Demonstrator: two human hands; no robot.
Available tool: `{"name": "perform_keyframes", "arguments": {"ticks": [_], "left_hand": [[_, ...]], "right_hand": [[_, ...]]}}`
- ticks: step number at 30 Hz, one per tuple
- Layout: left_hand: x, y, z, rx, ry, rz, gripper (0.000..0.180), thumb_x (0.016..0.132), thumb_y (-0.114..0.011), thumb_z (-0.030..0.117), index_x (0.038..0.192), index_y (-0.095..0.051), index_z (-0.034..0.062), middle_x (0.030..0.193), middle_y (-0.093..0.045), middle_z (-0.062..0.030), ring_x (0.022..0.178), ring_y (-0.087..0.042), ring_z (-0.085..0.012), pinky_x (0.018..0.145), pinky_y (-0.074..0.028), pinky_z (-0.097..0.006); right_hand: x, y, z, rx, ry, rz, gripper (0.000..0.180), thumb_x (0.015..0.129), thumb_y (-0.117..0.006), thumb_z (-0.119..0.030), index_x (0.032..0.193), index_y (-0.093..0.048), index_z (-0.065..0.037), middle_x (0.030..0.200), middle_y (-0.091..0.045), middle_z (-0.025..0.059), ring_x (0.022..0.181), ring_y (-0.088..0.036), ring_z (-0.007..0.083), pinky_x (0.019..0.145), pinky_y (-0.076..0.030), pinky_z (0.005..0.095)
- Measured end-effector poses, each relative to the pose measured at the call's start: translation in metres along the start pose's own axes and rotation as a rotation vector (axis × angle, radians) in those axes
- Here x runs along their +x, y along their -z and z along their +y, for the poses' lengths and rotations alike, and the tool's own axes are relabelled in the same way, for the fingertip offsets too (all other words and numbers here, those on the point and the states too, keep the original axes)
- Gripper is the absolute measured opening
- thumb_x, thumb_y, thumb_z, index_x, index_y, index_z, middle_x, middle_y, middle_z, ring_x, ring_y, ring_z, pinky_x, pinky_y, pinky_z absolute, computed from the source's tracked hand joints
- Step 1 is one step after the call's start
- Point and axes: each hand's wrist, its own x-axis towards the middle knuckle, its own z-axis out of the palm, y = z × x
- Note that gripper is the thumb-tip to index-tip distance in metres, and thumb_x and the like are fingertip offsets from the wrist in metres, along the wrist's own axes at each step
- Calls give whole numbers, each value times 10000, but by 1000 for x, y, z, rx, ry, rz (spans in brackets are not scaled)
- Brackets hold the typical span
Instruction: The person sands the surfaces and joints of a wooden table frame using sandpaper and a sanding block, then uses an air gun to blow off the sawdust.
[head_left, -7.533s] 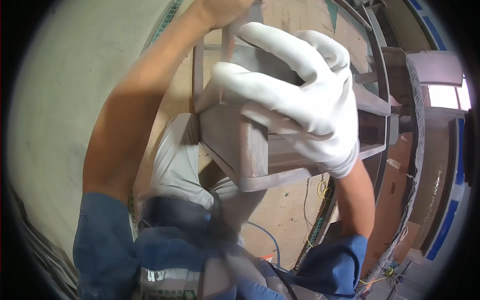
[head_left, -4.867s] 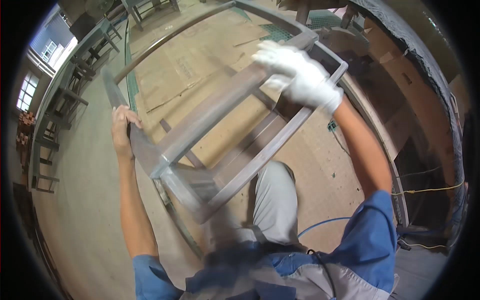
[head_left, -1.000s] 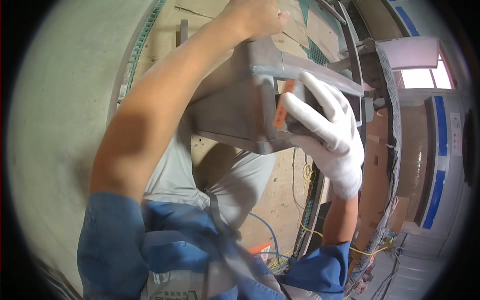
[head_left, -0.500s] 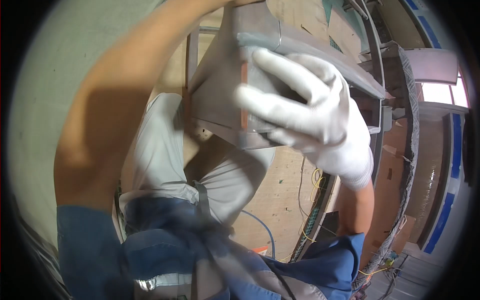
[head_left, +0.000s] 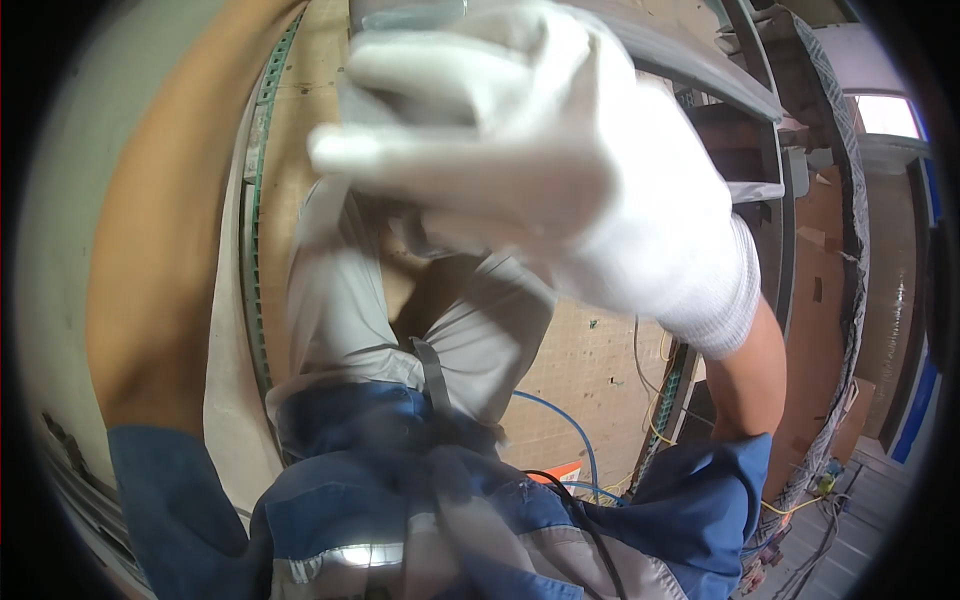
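Observation:
My right hand point(head_left: 520, 150), in a white knitted glove, reaches up from the lower right across the upper middle. Its fingers point left, stretched out with a gap between them, and motion blurs them. Behind the glove is a grey box-like piece point(head_left: 415, 14), of which only a strip shows at the top. Whether the fingertips touch it I cannot tell. On the left, my bare left forearm point(head_left: 160, 220) runs up past the top edge, and the left hand is out of the picture.
A dark metal frame point(head_left: 700, 75) stands at the upper right, beside a brown panel point(head_left: 815, 270) edged with grey padding. Below, a blue hose point(head_left: 570, 415) and yellow cord point(head_left: 658, 412) lie on tan boarding point(head_left: 590, 370). A green perforated strip point(head_left: 262, 190) runs along the left.
My right hand has moved left and come closer to the camera, hiding most of the grey piece. My left forearm has shifted left, and the view has shifted as well.

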Motion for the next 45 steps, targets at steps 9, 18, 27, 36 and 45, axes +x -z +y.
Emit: {"name": "perform_keyframes", "arguments": {"ticks": [9, 18, 27, 36, 45], "left_hand": [[3, -1, 8, -238, 143, 0, 427, 972, -519, 283, 755, -632, -68, 692, -617, -242, 633, -595, -288, 646, -468, -417], [5, -19, 5, -129, 115, -47, 437, 982, -482, 268, 706, -577, -57, 681, -590, -244, 642, -580, -368, 662, -459, -449], [4, -7, 7, -26, 32, -61, 421, 987, -457, 272, 677, -571, 11, 697, -608, -186, 710, -589, -356, 794, -455, -450], [5, -20, 2, -19, -67, 64, 384, 963, -516, 277, 665, -642, 72, 727, -639, -184, 783, -624, -392, 875, -452, -491], [0, -20, -5, -7, -5, 160, 368, 933, -549, 277, 701, -717, 47, 756, -675, -217, 838, -663, -403, 995, -454, -492]], "right_hand": [[-30, 19, 13, 214, -244, -33, 466, 802, -812, -200, 1259, -749, -270, 1375, -651, 73, 1169, -634, 309, 980, -540, 413], [-29, 17, 13, -134, -55, -48, 449, 843, -779, -290, 1290, -732, -290, 1432, -611, 34, 1179, -609, 327, 985, -531, 406], [-31, 31, 13, 33, -129, 277, 488, 787, -833, -200, 1263, -747, -135, 1265, -706, 123, 1104, -663, 320, 928, -547, 386], [-52, 40, -102, -100, -872, 73, 577, 674, -836, -126, 1242, -753, -73, 1232, -674, 178, 1082, -647, 320, 948, -516, 403], [23, -18, -85, -295, -891, 347, 356, 798, -807, -175, 1121, -744, -41, 1151, -653, 194, 1060, -608, 337, 915, -492, 422]]}}
